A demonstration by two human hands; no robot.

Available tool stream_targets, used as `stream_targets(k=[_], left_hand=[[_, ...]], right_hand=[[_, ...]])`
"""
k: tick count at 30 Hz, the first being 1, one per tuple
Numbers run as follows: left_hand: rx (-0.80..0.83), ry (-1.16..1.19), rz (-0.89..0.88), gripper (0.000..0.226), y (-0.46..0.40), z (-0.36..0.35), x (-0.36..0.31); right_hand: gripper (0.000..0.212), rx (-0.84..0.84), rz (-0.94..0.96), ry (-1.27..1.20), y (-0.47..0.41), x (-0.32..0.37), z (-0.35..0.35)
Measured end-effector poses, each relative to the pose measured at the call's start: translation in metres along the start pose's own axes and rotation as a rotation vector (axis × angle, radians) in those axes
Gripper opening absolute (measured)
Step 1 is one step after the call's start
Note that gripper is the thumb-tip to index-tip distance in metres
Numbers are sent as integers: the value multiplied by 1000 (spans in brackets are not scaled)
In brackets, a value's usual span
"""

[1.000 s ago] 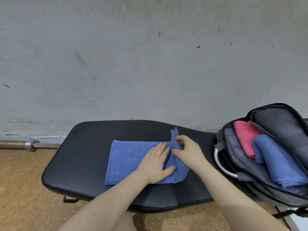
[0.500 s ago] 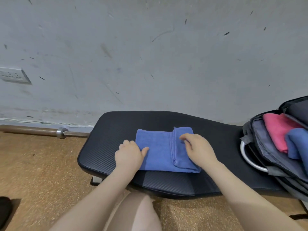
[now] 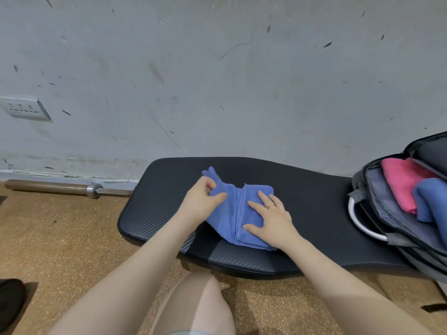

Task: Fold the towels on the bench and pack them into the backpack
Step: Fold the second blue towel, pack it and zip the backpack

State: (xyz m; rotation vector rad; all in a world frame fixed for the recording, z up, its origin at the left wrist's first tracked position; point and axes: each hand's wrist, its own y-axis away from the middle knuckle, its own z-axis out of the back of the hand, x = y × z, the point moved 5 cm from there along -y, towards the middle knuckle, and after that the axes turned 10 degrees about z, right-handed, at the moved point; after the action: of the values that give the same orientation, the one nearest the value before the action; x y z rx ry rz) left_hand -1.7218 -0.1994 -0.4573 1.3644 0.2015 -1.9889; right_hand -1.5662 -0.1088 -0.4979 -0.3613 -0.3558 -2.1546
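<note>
Our left hand (image 3: 202,201) pinches blue towel (image 3: 238,213) end, lifted. Right hand (image 3: 271,220) flat, fingers straight, pressing fold. Towel long way front-to-back; bare surface (image 3: 314,201) both sides.

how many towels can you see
3: a blue towel being folded on the bench, a pink towel and another blue towel in the backpack. More may be hidden inside.

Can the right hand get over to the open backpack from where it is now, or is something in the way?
Probably yes. The right hand lies flat on the folded blue towel, and only bare bench lies between it and the backpack, whose opening gapes toward it. The left hand grips the towel's other end, well clear.
</note>
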Motion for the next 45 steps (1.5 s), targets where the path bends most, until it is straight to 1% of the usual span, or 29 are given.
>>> stream_targets(k=[2,3,4,6,8,9,10,12,13,14,16,18,21,22,24,25,26,28,29,30,31,33,34,35,36,38,41,43,45], left_hand=[[52,-18,-65,16,4,-16,-14],[82,-53,-92,16,6,-26,-21],[114,-116,-112,16,8,-37,-26],[203,-236,-115,25,11,-57,-28],[322,-211,-52,37,14,-69,-25],[340,-207,-45,37,14,-70,-24],[321,-261,-96,33,14,-68,-26],[263,-526,-305,26,11,-66,-29],[260,-672,-398,33,10,-67,-27],[255,-797,-457,46,8,-69,-23],[255,-921,-484,80,3,-72,-16],[297,-942,-498,99,-2,-77,-11],[362,-1036,-543,113,-8,-90,-5],[395,-1086,-551,119,-10,-96,-1],[450,-1165,-551,128,-18,-106,4],[465,-1178,-549,129,-22,-110,3],[475,-1174,-549,130,-25,-112,3],[490,-1110,-536,131,-27,-112,3],[509,-1044,-516,132,-25,-110,4],[533,-951,-482,129,-23,-106,4],[560,-837,-440,122,-21,-100,5],[591,-642,-380,95,-16,-86,2],[591,-598,-375,81,-13,-79,0],[587,-569,-377,71,-10,-72,-2],[585,-539,-374,64,-7,-66,-3],[614,-498,-359,56,0,-59,-1],[705,-379,-261,51,7,-56,4],[730,-261,-194,46,7,-57,-2],[716,-210,-181,50,1,-60,-15]], right_hand=[[67,-57,-3,-186,1,-1,4],[65,-108,-3,-316,3,-3,7],[58,-169,-14,-473,6,-6,10],[36,-289,-69,-842,11,-11,16],[24,-406,-195,-1197,14,-20,18],[21,-437,-256,-1296,13,-25,19],[24,-446,-276,-1295,13,-28,21],[38,-409,-217,-1051,10,-30,24],[43,-376,-171,-903,8,-28,25],[48,-337,-135,-774,6,-25,24],[55,-284,-89,-600,3,-25,21],[54,-259,-41,-532,4,-27,20],[47,-244,-22,-499,9,-34,15],[48,-226,-63,-435,10,-37,14],[55,-168,-189,-204,9,-44,16],[55,-160,-211,-93,9,-43,19],[49,-189,-169,-9,10,-39,25],[23,-317,117,114,15,-21,36],[18,-326,271,159,21,-14,35],[26,-257,374,158,28,-11,31],[38,-151,409,144,35,-13,26],[59,93,365,135,47,-24,16],[66,151,347,169,49,-29,14],[68,174,339,201,50,-30,12],[67,161,344,206,49,-28,10],[56,61,343,155,45,-26,9],[40,-71,294,27,37,-31,10],[30,-93,201,-200,32,-36,13],[22,-136,91,-546,31,-41,22]])
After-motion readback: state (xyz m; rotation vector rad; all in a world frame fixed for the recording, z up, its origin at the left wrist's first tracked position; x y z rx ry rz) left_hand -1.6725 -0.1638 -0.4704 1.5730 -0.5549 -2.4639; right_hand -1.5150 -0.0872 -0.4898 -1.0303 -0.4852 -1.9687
